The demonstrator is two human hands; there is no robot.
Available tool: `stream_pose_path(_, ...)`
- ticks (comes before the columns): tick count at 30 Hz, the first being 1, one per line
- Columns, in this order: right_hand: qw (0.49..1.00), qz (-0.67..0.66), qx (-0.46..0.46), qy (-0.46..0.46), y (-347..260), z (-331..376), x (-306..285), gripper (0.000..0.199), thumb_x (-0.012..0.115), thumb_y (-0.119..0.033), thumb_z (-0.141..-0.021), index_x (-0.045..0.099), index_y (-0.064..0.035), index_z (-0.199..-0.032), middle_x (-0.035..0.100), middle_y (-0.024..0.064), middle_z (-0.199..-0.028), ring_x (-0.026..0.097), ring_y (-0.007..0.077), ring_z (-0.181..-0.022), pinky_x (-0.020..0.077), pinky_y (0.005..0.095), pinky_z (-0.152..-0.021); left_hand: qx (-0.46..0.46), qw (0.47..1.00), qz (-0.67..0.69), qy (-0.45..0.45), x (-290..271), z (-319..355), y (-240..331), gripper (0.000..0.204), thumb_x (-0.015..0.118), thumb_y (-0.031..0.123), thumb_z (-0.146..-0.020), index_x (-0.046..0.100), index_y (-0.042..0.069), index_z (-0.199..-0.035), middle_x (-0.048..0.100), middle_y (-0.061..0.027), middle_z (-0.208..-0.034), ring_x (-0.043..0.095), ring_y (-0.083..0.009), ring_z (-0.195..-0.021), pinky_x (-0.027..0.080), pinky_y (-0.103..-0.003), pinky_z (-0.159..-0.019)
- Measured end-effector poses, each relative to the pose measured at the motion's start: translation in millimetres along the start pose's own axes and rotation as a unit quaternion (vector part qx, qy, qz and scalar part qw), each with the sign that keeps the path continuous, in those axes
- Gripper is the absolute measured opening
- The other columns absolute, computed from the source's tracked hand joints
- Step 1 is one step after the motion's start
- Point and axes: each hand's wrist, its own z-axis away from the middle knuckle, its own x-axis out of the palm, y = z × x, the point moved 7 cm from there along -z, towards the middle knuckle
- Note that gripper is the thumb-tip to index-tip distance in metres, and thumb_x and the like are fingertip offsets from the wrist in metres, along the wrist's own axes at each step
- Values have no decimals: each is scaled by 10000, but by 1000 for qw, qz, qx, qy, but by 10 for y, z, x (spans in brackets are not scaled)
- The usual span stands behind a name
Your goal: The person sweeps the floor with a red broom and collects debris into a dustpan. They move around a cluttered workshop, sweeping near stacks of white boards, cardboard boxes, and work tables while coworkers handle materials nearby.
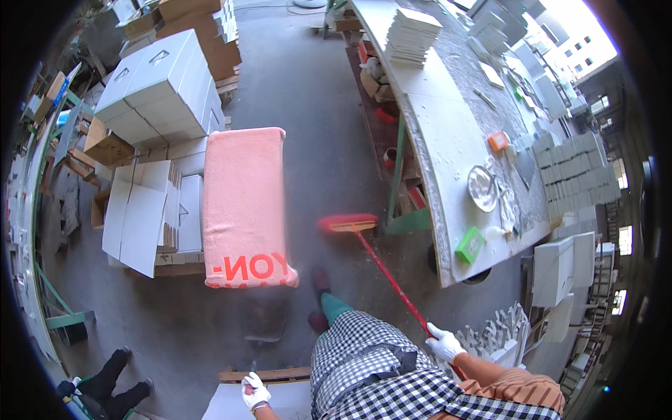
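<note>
My right hand, in a white glove, grips the red handle of a broom. The broom's red head rests on the grey concrete floor ahead of my feet, beside the leg of a workbench. My left hand, also in a white glove, rests on the edge of a white board at the bottom of the view, fingers curled over it. A checked garment covers my legs.
A pink towel covers a stack to my left, next to white boxes and flat white sheets. A long workbench at right carries tile stacks, a metal dish and a green box. Another person's dark legs show at bottom left.
</note>
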Motion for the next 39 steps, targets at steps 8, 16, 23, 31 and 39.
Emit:
stream_pose_path(8, 973, -228, -31, 7, -1737, -1941, -197, 612, 518, -181, -976, 327, -268, -1551, 428, 16, -582, 435, 144, -406, 364, 338, -376, 251, 916, -297, 102, 495, 485, 28, 179, 558, 191, -910, 517, 51, -807, 565, -98, -743, 635, -303, -763, 535, -579, -794)
stream_pose_path(16, 960, -276, 39, -6, -2903, -3833, -516, 580, 478, -178, -971, 313, -224, -1525, 408, 64, -586, 471, 203, -458, 389, 380, -380, 220, 748, -625, 50, 940, 425, 42, 225, 477, 257, -979, 423, 184, -773, 421, -7, -605, 397, -184, -437, 372, -346, -413)
stream_pose_path(23, 942, -303, 139, -43, -1740, -1489, 487, 656, 526, -177, -989, 256, -264, -1581, 439, 4, -573, 424, 120, -407, 402, 314, -377, 294, 654, -681, 147, 1322, 361, -23, 159, 461, 268, -996, 522, 133, -937, 433, -13, -624, 425, -187, -445, 445, -406, -443)
stream_pose_path(31, 924, -354, 130, 60, -1895, -1416, 516, 529, 532, -193, -993, 434, -245, -1510, 492, -9, -624, 443, 91, -460, 392, 296, -409, 254, 609, -720, 214, 1621, 336, 106, 272, 496, 251, -993, 555, 80, -1196, 560, -73, -738, 509, -239, -514, 485, -482, -506)
stream_pose_path(39, 913, -374, 166, 13, -2415, -1751, 862, 596, 431, -177, -1021, 209, -238, -1571, 446, 37, -593, 450, 161, -412, 431, 339, -367, 259, 590, -737, 203, 1741, 271, 175, 297, 501, 229, -998, 556, 64, -1239, 588, -106, -767, 515, -240, -503, 475, -451, -470)
